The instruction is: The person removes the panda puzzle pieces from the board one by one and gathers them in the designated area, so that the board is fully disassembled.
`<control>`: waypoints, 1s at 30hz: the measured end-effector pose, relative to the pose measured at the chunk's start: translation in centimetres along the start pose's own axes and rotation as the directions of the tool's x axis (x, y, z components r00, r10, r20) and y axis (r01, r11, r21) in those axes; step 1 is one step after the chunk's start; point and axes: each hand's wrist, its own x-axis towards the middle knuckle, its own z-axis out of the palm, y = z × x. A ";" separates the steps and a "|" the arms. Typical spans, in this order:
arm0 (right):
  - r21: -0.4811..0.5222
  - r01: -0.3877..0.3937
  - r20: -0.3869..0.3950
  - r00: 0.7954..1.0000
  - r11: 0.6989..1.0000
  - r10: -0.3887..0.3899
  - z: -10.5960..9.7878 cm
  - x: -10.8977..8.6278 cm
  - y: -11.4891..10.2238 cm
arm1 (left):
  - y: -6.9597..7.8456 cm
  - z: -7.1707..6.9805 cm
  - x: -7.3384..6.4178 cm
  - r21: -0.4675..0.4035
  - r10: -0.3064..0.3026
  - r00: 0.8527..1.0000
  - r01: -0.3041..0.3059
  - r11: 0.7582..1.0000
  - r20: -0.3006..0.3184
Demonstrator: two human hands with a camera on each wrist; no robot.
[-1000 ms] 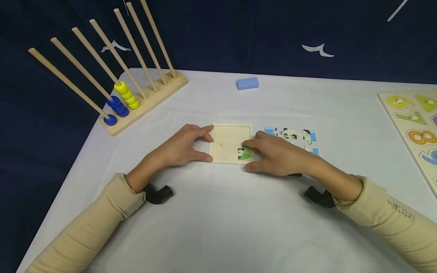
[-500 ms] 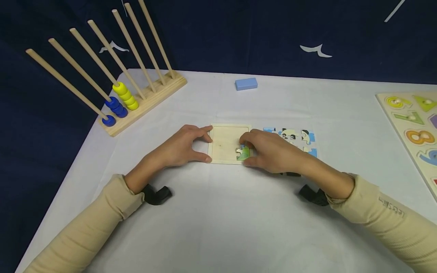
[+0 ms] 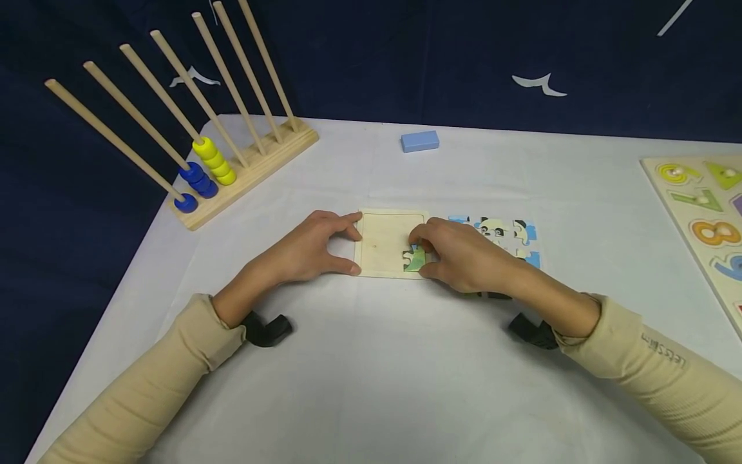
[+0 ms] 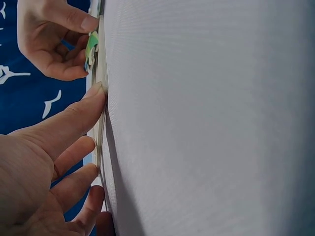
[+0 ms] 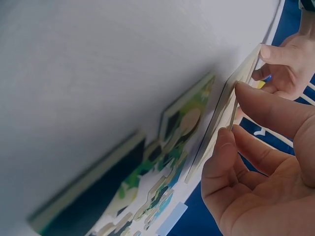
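Observation:
My right hand [image 3: 460,253] pinches a green jigsaw piece [image 3: 415,258] between thumb and fingertips, at the lower right corner of a shallow wooden puzzle tray [image 3: 382,235]. In the left wrist view the green piece [image 4: 91,46] is slightly tilted and its edge stands above the tray. The left hand [image 3: 315,246] rests against the tray's left side, thumb at the near corner and fingertips farther up. To the right lie more jigsaw pieces with a panda picture [image 3: 493,231], partly hidden by the right hand. In the right wrist view several loose pieces [image 5: 184,120] are visible.
A wooden counting rack [image 3: 255,169] with tall rods and blue and yellow beads stands at the back left. A blue block [image 3: 420,141] lies behind the tray. On the far right is a number puzzle board [image 3: 698,200]. Dark cloth [image 3: 406,58] hangs behind the white table [image 3: 371,374].
The right hand's extended index finger has drawn back, and its fingers and thumb now pinch the green jigsaw piece, which has tilted a little. The left hand stays at the tray's side.

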 end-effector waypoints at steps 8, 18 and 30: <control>-0.013 0.009 -0.005 1.000 1.000 -0.009 -0.1 -0.1 0.1 | 0.1 0.0 0.0 0.004 0.014 1.000 -0.014 1.000 -0.005; -0.001 0.015 -0.027 1.000 1.000 -0.015 -0.1 -0.7 0.6 | 0.1 0.0 0.3 0.012 0.008 1.000 -0.008 1.000 0.003; 0.020 0.037 -0.038 0.999 0.999 -0.036 -0.5 -1.7 0.7 | 0.2 0.0 0.1 0.019 -0.043 0.999 0.043 0.999 0.018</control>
